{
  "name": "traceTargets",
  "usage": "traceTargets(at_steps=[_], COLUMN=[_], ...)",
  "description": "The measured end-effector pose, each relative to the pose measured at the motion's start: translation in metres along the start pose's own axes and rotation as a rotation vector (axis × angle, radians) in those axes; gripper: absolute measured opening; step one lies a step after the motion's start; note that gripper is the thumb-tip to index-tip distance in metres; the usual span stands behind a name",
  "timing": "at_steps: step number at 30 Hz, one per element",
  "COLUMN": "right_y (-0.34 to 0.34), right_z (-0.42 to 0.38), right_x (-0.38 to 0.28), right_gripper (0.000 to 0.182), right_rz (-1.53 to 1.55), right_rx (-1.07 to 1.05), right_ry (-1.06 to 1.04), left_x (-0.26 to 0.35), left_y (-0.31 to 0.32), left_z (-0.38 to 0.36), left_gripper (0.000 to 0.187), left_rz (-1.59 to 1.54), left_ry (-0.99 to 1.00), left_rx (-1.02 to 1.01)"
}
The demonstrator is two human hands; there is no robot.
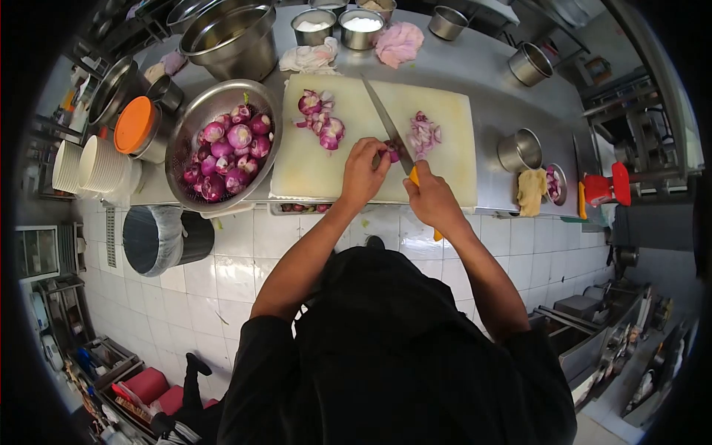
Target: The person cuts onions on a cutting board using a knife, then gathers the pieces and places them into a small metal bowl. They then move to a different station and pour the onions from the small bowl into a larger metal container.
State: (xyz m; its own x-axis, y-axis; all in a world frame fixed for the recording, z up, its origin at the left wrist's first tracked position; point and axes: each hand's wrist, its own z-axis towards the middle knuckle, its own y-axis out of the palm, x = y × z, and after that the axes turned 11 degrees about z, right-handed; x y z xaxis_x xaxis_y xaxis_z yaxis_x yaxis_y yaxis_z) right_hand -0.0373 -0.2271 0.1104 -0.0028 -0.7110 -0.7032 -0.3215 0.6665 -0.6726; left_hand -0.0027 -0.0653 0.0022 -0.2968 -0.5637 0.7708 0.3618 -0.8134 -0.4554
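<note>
My right hand point(432, 199) is closed round the yellow handle of a long kitchen knife point(384, 111), whose blade points away and to the left across the cutting board point(378, 182). Just left of the blade, the bent fingers of my left hand point(363, 169) hold a small piece of red onion point(392, 150) against the board. Chopped onion point(424, 135) lies in a heap right of the knife. On the board's left are onion halves point(331, 133) and loose pieces. A steel colander point(173, 159) full of peeled red onions point(239, 136) stands left of the board.
A lined bin point(152, 241) stands on the floor below the colander. Pots, a pink cloth point(400, 43) and a white cloth point(310, 56) sit behind the board. To the right are a steel pot point(520, 150), a yellow cloth point(531, 191) and a small bowl point(560, 184) with onion.
</note>
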Motion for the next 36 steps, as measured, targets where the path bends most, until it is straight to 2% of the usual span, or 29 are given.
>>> traceTargets(at_steps=[4, 7, 13, 16, 17, 19, 20, 22, 24, 25, 28, 31, 34, 36], right_y=[-0.001, 0.014, 0.020, 0.004, 0.005, -0.001, 0.001, 0.010, 0.005, 0.001, -0.001, -0.006, -0.010, -0.005], right_z=[0.010, 0.025, 0.033, 0.033, 0.035, 0.030, 0.031, 0.031, 0.021, 0.017, 0.009, 0.005, 0.004, 0.006], right_x=[-0.008, 0.013, 0.033, 0.012, 0.007, 0.008, 0.017, 0.037, 0.027, 0.017, 0.002, -0.019, -0.043, -0.037], right_gripper=[0.029, 0.029, 0.032, 0.032, 0.033, 0.034, 0.034, 0.036, 0.037, 0.037, 0.037, 0.037, 0.035, 0.032], right_rz=[-0.030, -0.038, -0.007, 0.181, 0.202, 0.241, 0.204, 0.127, 0.108, 0.097, 0.103, 0.078, 0.109, 0.043], right_rx=[-0.087, -0.116, -0.086, -0.198, -0.208, -0.194, -0.161, -0.097, -0.069, -0.059, -0.064, -0.135, -0.239, -0.213], right_ry=[0.066, 0.058, 0.012, 0.238, 0.242, 0.282, 0.210, 0.086, 0.088, 0.085, 0.059, 0.117, 0.287, 0.200], left_x=[0.001, -0.002, 0.004, -0.004, -0.002, 0.009, 0.015, 0.013, 0.011, 0.017, 0.005, -0.012, -0.014, -0.012], left_y=[-0.001, 0.000, 0.004, 0.004, 0.001, -0.010, -0.010, -0.009, -0.018, -0.024, -0.024, -0.026, -0.028, -0.030], left_z=[0.002, 0.001, -0.002, 0.003, 0.001, 0.001, 0.000, -0.001, 0.001, 0.002, -0.007, -0.010, -0.011, -0.011], left_gripper=[0.015, 0.015, 0.038, 0.046, 0.044, 0.040, 0.039, 0.031, 0.029, 0.030, 0.031, 0.034, 0.032, 0.031], left_rz=[-0.037, -0.031, 0.048, 0.002, -0.035, 0.166, 0.253, 0.372, 0.487, 0.438, 0.291, 0.149, 0.094, 0.088], left_ry=[-0.018, -0.022, 0.171, 0.177, 0.096, 0.071, 0.064, -0.039, -0.061, -0.086, 0.069, 0.051, -0.011, -0.009], left_rx=[-0.008, -0.023, -0.022, -0.056, -0.102, -0.023, 0.002, -0.111, -0.226, -0.218, 0.006, -0.095, -0.137, -0.131])
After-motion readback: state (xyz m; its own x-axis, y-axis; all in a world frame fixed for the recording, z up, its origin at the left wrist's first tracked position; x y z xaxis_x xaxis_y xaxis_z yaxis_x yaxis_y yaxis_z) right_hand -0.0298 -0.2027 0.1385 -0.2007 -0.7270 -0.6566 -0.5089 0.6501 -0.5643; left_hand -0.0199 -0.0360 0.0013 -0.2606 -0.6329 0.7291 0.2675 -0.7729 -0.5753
